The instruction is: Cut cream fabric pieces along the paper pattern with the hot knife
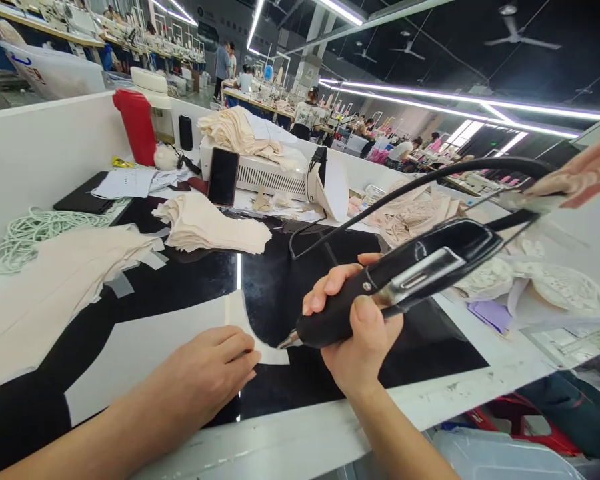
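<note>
My right hand (353, 320) is wrapped around a black corded hand tool (405, 273) with a metal lever on its side and a tapered metal tip. The tip meets the curved edge of a pale fabric piece (165, 337) that lies on the glossy black work surface (290, 280). My left hand (215, 367) rests on this piece just left of the tip, fingers lying on it and pressing it down. A lighter strip runs along the curved edge by the fingers. What lies under my left palm is hidden.
Stacks of cut fabric (215, 223) lie behind and left. A phone (223, 177) leans against a white vented box (260, 173). A black cable (430, 173) arches over the right side. Lace cups (560, 287) are at right. Another person's hand (590, 170) appears at upper right.
</note>
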Available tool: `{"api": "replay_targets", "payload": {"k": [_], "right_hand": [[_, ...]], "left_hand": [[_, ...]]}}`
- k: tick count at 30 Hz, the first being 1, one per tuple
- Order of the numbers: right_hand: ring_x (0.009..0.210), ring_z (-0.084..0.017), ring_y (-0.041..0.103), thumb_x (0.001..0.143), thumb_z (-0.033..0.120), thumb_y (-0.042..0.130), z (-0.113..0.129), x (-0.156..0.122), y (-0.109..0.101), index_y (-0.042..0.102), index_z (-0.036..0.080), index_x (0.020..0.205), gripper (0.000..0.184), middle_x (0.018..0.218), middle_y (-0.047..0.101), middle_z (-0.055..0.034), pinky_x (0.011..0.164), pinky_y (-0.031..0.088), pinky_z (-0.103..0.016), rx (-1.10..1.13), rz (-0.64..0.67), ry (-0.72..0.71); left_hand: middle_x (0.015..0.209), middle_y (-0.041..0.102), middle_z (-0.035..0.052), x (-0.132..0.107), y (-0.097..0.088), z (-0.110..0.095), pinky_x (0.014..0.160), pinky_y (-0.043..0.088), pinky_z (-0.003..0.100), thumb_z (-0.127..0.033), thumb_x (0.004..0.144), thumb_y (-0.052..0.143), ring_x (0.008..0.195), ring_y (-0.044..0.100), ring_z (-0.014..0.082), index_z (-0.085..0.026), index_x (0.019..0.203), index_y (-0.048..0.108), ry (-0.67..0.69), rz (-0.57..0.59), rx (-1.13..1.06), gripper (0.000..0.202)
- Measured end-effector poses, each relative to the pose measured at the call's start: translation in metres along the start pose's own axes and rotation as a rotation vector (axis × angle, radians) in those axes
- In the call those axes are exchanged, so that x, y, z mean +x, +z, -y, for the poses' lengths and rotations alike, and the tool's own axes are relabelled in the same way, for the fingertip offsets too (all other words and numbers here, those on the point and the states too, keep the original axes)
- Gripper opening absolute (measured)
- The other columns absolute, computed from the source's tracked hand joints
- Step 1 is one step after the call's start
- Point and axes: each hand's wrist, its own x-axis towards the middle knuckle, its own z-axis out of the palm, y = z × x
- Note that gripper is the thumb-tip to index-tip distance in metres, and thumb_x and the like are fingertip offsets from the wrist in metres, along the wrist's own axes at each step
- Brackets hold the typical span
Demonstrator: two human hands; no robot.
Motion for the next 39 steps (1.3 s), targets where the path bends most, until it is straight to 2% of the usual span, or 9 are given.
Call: {"api": "replay_targets", "payload": {"k": [7, 14, 20, 24, 30, 34, 39], "right_hand": [[0.059, -0.01, 0.064, 0.088, 0.032, 0.078, -0.011, -0.001, 0.01, 0.058, 0.026, 0.114, 0.034, 0.082, 0.066, 0.005, 0.055, 0.057, -0.025, -0.011, 0.014, 0.02], [0.058, -0.011, 0.063, 0.087, 0.032, 0.077, -0.011, -0.004, 0.011, 0.057, 0.027, 0.114, 0.033, 0.081, 0.065, 0.0056, 0.054, 0.057, -0.026, -0.043, 0.017, 0.013], [0.057, -0.011, 0.062, 0.088, 0.029, 0.073, -0.007, -0.002, 0.011, 0.056, 0.028, 0.113, 0.031, 0.081, 0.064, 0.0057, 0.053, 0.056, -0.027, -0.081, 0.017, 0.042], [0.056, -0.012, 0.062, 0.086, 0.032, 0.076, -0.001, 0.0, 0.005, 0.057, 0.027, 0.11, 0.031, 0.078, 0.063, 0.0058, 0.05, 0.056, -0.027, -0.09, -0.02, 0.017], [0.059, -0.011, 0.063, 0.088, 0.029, 0.075, -0.002, -0.003, -0.003, 0.058, 0.027, 0.113, 0.03, 0.081, 0.065, 0.0056, 0.053, 0.057, -0.026, -0.07, 0.004, 0.027], [0.057, -0.011, 0.063, 0.089, 0.027, 0.073, -0.002, -0.003, 0.0, 0.057, 0.027, 0.113, 0.029, 0.081, 0.064, 0.0056, 0.053, 0.056, -0.027, -0.103, -0.006, 0.026], [0.055, -0.012, 0.061, 0.087, 0.036, 0.075, 0.005, -0.006, 0.006, 0.056, 0.028, 0.112, 0.032, 0.079, 0.061, 0.0056, 0.049, 0.055, -0.028, -0.097, -0.026, 0.037]], "left_hand": [[0.097, 0.063, 0.0058, 0.0, 0.0, -0.002, 0.081, 0.056, 0.038, -0.011, 0.106, 0.045, 0.091, 0.062, 0.023, -0.016, 0.102, 0.063, -0.031, 0.047, -0.079, 0.02], [0.092, 0.062, 0.0049, 0.002, 0.003, -0.002, 0.082, 0.055, 0.038, -0.01, 0.106, 0.045, 0.088, 0.06, 0.0218, -0.016, 0.095, 0.061, -0.007, 0.046, -0.033, 0.021], [0.089, 0.061, 0.0048, 0.002, 0.001, -0.002, 0.078, 0.054, 0.036, -0.009, 0.105, 0.045, 0.085, 0.06, 0.0217, -0.016, 0.095, 0.063, -0.01, 0.042, -0.029, 0.022], [0.09, 0.062, 0.0056, 0.003, 0.001, -0.003, 0.078, 0.054, 0.037, -0.009, 0.105, 0.045, 0.086, 0.061, 0.022, -0.015, 0.098, 0.064, -0.012, 0.033, -0.039, 0.021], [0.091, 0.061, 0.0059, 0.001, 0.001, -0.004, 0.075, 0.053, 0.038, -0.006, 0.104, 0.045, 0.085, 0.06, 0.0228, -0.014, 0.099, 0.065, -0.017, 0.042, -0.053, 0.022], [0.094, 0.061, 0.006, 0.0, 0.001, -0.003, 0.078, 0.053, 0.039, -0.009, 0.105, 0.046, 0.088, 0.061, 0.0231, -0.014, 0.103, 0.065, -0.032, 0.047, -0.076, 0.02], [0.094, 0.063, 0.0051, 0.002, -0.004, -0.004, 0.081, 0.053, 0.036, -0.011, 0.106, 0.047, 0.09, 0.062, 0.0217, -0.016, 0.105, 0.066, -0.042, 0.04, -0.078, 0.02]]}}
